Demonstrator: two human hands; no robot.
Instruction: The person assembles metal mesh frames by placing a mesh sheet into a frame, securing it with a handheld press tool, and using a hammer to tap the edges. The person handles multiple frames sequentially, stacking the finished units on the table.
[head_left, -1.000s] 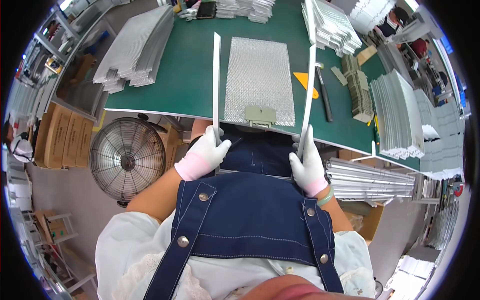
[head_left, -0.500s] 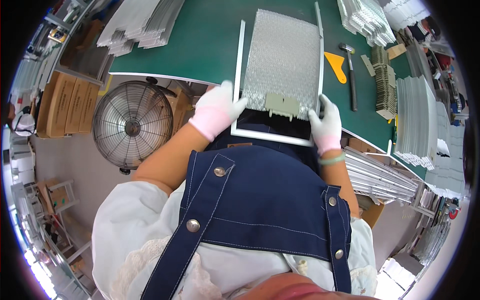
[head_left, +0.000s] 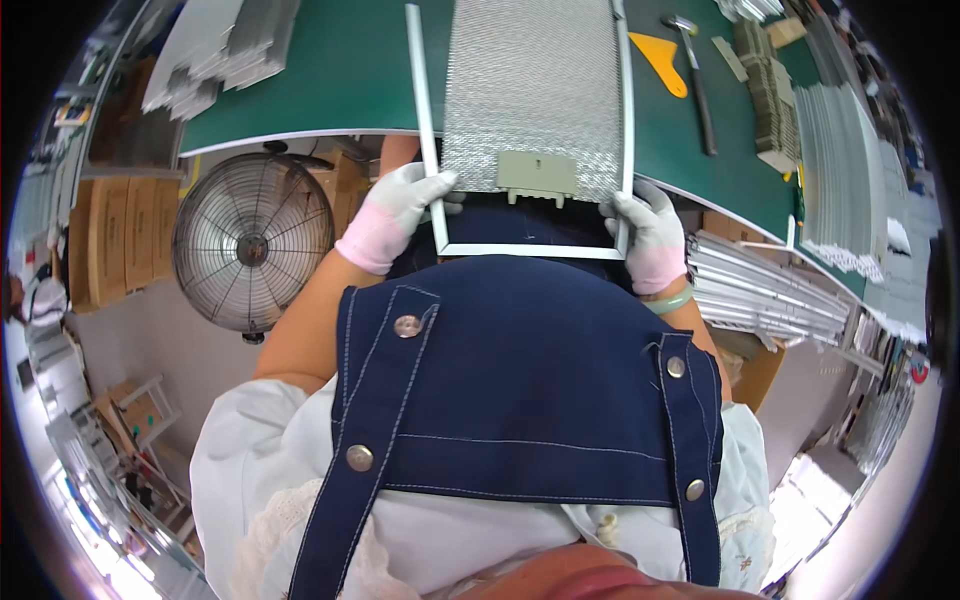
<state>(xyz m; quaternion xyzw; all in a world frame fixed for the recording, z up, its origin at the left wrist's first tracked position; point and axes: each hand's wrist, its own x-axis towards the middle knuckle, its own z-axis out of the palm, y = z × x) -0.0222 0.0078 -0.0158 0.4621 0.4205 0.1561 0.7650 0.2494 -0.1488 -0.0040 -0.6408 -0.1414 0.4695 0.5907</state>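
Two gloved hands: left hand (head_left: 400, 200), right hand (head_left: 645, 225) gripping frame (head_left: 520, 248); green table (head_left: 340, 70).

Round fan (head_left: 250, 243), hammer (head_left: 693, 70), yellow scraper (head_left: 661, 60) — cardboard boxes (head_left: 112, 240) left.

Mesh panel (head_left: 532, 95) top beyond frame

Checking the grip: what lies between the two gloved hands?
In the head view, between left hand and right hand: mesh panel, its grey latch, frame's bottom rail.
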